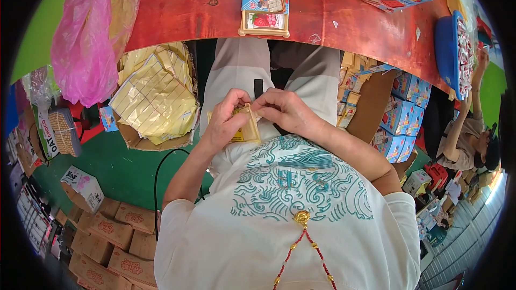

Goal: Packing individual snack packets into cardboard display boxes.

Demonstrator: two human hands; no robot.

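My left hand is closed around a small pale yellow, tray-like pack over my lap. The pack has a raised, light-coloured rim and looks partly translucent. At its upper right corner, my right hand pinches the edge with thumb and fingers. My fingers hide much of the pack, so its contents do not show. Beyond my knees, on the red table, lies a narrow cream tray of white pieces, with a blue printed sleeve across it and a small strawberry-printed packet at its near end.
Left of my legs stands a carton of yellow plastic wrappers; a pink plastic bag hangs beside it. To the right are an open carton of small packs and blue boxes. A blue basin sits near another person's arm.
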